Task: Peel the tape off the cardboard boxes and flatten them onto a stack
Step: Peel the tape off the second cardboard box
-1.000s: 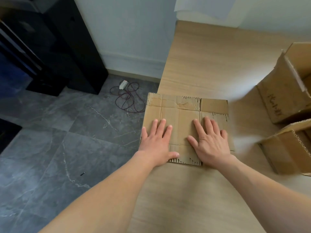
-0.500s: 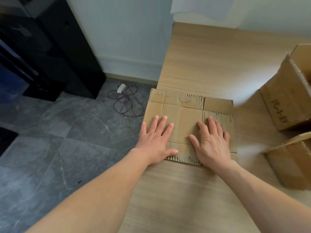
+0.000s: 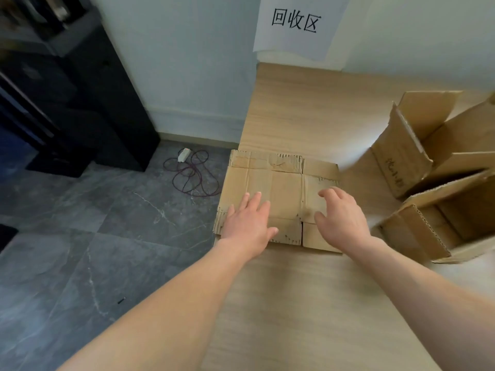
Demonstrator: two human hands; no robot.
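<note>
A flattened cardboard box [image 3: 284, 180] lies at the left edge of the light wooden table [image 3: 308, 116], its left side overhanging slightly. My left hand [image 3: 247, 226] lies flat on its near left part, fingers straight. My right hand [image 3: 341, 218] hovers over its near right part, fingers loosely bent, holding nothing. To the right stand two opened cardboard boxes: one [image 3: 401, 162] with handwriting on its side, and a nearer one [image 3: 417, 234] with its flaps up.
A paper sign [image 3: 294, 25] with black characters hangs on the wall behind the table. On the grey tiled floor to the left lie a coiled cable with a white plug [image 3: 191, 175] and a dark cabinet [image 3: 75, 97].
My right hand has lifted off the flattened cardboard and its fingers have curled slightly. My left hand stays pressed on it. The view has tilted up, showing the wall sign.
</note>
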